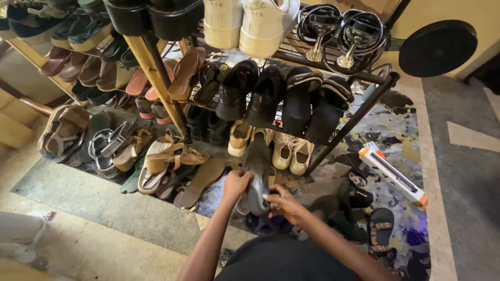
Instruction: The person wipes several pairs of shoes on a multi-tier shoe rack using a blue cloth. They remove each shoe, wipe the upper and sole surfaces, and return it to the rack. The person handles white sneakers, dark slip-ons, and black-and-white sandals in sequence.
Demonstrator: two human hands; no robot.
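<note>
head view: i see my left hand (235, 183) and right hand (284, 204) both closed around a grey shoe (257, 174), held low in front of the black shoe rack (359, 112), just below cream sneakers (291, 151) on the floor.

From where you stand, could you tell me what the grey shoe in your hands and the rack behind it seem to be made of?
The grey shoe, held by the left hand and right hand, looks like soft matte fabric or suede: dull, no shine, slightly limp. The rack appears to be dark painted metal tubing with thin wire shelves, while its neighbour's post looks like pale bare wood.
</note>
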